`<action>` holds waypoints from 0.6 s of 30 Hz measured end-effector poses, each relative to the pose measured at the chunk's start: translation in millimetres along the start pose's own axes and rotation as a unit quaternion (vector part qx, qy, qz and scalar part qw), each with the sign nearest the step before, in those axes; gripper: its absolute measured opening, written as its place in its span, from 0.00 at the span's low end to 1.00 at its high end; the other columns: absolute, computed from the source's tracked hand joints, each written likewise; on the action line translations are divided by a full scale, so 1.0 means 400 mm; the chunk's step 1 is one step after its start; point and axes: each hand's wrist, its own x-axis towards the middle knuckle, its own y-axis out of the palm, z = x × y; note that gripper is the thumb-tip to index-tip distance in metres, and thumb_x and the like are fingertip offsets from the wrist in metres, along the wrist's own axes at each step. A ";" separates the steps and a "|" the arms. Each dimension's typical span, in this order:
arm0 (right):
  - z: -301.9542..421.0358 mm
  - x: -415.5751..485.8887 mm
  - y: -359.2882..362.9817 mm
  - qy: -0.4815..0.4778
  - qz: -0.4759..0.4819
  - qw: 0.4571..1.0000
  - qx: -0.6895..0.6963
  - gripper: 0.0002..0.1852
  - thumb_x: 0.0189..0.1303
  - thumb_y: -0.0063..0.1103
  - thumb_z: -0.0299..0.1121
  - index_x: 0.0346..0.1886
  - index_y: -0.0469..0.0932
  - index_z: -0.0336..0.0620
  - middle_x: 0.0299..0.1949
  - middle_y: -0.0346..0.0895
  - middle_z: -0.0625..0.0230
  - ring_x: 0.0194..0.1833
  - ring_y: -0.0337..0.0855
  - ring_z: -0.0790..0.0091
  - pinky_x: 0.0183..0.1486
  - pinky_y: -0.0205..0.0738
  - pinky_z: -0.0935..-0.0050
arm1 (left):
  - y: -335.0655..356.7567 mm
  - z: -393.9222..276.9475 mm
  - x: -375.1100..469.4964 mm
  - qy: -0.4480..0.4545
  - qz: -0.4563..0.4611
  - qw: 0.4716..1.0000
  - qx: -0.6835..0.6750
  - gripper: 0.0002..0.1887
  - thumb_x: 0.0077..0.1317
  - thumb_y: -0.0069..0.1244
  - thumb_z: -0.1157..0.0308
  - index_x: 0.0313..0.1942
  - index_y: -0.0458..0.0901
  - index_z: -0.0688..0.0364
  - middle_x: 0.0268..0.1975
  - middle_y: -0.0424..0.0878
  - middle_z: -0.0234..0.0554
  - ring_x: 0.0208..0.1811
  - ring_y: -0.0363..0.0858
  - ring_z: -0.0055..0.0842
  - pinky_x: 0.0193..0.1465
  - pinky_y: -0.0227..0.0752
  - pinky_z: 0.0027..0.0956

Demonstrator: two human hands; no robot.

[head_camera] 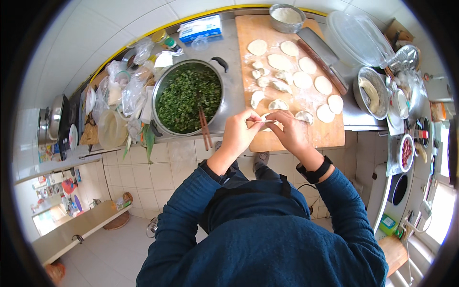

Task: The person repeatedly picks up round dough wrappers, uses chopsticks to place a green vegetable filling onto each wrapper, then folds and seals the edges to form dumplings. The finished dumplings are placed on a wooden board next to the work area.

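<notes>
Between the fingertips of my left hand (239, 131) and my right hand (289, 131) is a thin piece of dough (266, 121), its edge towards me; whether it holds filling cannot be told. Both hands are above the near part of a floured wooden board (326, 133). Folded dumplings (278, 104) lie just beyond my fingers, with another (304, 116) beside my right hand. Several flat round dough wrappers (302, 79) and small dough lumps (263, 82) are spread farther back. Left of the board, a steel pot (222, 94) contains chopped green filling (188, 95), with wooden chopsticks (205, 125) leaning over its near rim.
A rolling pin (321, 65) and a cleaver (317, 45) lie along the board's right side. A metal bowl of flour (287, 16) stands at the back. Right of the board is a bowl with dough (369, 95). Plastic bags (132, 97) crowd the counter left of the pot.
</notes>
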 end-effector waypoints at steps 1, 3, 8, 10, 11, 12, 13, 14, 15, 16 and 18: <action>0.010 0.014 0.009 0.018 0.021 1.000 0.013 0.13 0.52 0.62 0.26 0.43 0.75 0.38 0.39 0.78 0.56 0.45 0.77 0.52 0.46 0.71 0.61 | -0.020 0.006 0.004 -0.044 -0.001 0.998 -0.042 0.05 0.56 0.58 0.76 0.30 0.80 0.65 0.25 0.83 0.38 0.29 0.82 0.22 0.33 0.73 0.25; 0.027 0.051 0.034 0.055 0.041 0.997 0.032 0.10 0.61 0.58 0.29 0.44 0.74 0.38 0.37 0.78 0.57 0.40 0.78 0.59 0.43 0.71 0.67 | -0.055 0.029 0.024 -0.111 -0.011 0.984 -0.139 0.05 0.58 0.58 0.75 0.31 0.79 0.64 0.24 0.82 0.33 0.28 0.79 0.16 0.32 0.71 0.22; 0.073 0.134 0.076 0.124 0.081 0.950 0.273 0.11 0.66 0.54 0.32 0.45 0.71 0.34 0.35 0.77 0.65 0.38 0.76 0.77 0.41 0.71 0.76 | -0.140 0.071 0.059 -0.169 -0.029 0.910 -0.377 0.08 0.63 0.56 0.70 0.39 0.76 0.63 0.37 0.81 0.34 0.37 0.77 0.15 0.39 0.71 0.20; 0.107 0.145 0.090 0.172 0.088 0.906 0.377 0.11 0.67 0.53 0.33 0.45 0.71 0.35 0.36 0.77 0.67 0.35 0.77 0.79 0.39 0.73 0.79 | -0.175 0.077 0.059 -0.213 -0.028 0.808 -0.548 0.11 0.63 0.56 0.69 0.42 0.76 0.64 0.41 0.81 0.38 0.41 0.79 0.21 0.45 0.74 0.25; 0.127 0.153 0.106 0.190 0.090 0.891 0.402 0.11 0.67 0.53 0.33 0.45 0.71 0.35 0.36 0.78 0.67 0.35 0.78 0.78 0.39 0.73 0.79 | -0.192 0.081 0.061 -0.233 -0.008 0.788 -0.570 0.12 0.63 0.56 0.68 0.43 0.76 0.64 0.42 0.81 0.39 0.43 0.79 0.23 0.47 0.74 0.28; 0.145 0.162 0.121 0.207 0.092 0.874 0.430 0.12 0.67 0.54 0.34 0.45 0.71 0.35 0.36 0.78 0.67 0.35 0.79 0.77 0.38 0.73 0.79 | -0.209 0.087 0.061 -0.238 0.016 0.763 -0.600 0.13 0.63 0.56 0.67 0.44 0.76 0.63 0.44 0.80 0.40 0.45 0.79 0.26 0.50 0.74 0.31; 0.163 0.173 0.138 0.215 0.096 0.853 0.465 0.13 0.67 0.54 0.35 0.46 0.71 0.34 0.36 0.79 0.66 0.34 0.80 0.77 0.37 0.73 0.79 | -0.225 0.095 0.059 -0.243 0.039 0.736 -0.631 0.14 0.64 0.55 0.66 0.45 0.75 0.63 0.45 0.80 0.41 0.47 0.79 0.28 0.52 0.74 0.34; 0.180 0.186 0.160 0.227 0.085 0.864 0.442 0.13 0.67 0.54 0.34 0.47 0.71 0.33 0.36 0.79 0.65 0.34 0.81 0.76 0.36 0.75 0.79 | -0.236 0.101 0.053 -0.257 0.022 0.737 -0.625 0.15 0.64 0.54 0.65 0.47 0.75 0.63 0.47 0.80 0.42 0.49 0.78 0.29 0.55 0.72 0.37; 0.193 0.198 0.173 0.218 0.090 0.882 0.409 0.13 0.67 0.54 0.34 0.47 0.72 0.32 0.36 0.79 0.65 0.34 0.81 0.76 0.36 0.75 0.78 | -0.255 0.112 0.054 -0.259 0.007 0.732 -0.630 0.15 0.64 0.54 0.65 0.47 0.75 0.63 0.47 0.80 0.42 0.49 0.78 0.29 0.55 0.72 0.37; 0.204 0.210 0.187 0.208 0.096 0.897 0.378 0.14 0.67 0.53 0.34 0.47 0.72 0.32 0.36 0.80 0.65 0.34 0.81 0.76 0.36 0.75 0.78 | -0.276 0.125 0.054 -0.262 -0.008 0.727 -0.635 0.15 0.64 0.54 0.66 0.48 0.74 0.63 0.47 0.80 0.43 0.49 0.79 0.30 0.55 0.73 0.38; 0.217 0.226 0.208 0.168 0.083 0.944 0.270 0.13 0.63 0.56 0.29 0.49 0.75 0.38 0.38 0.78 0.64 0.36 0.82 0.71 0.36 0.76 0.73 | -0.323 0.153 0.056 -0.275 -0.057 0.724 -0.629 0.15 0.65 0.53 0.66 0.49 0.74 0.62 0.48 0.80 0.44 0.50 0.79 0.32 0.55 0.74 0.39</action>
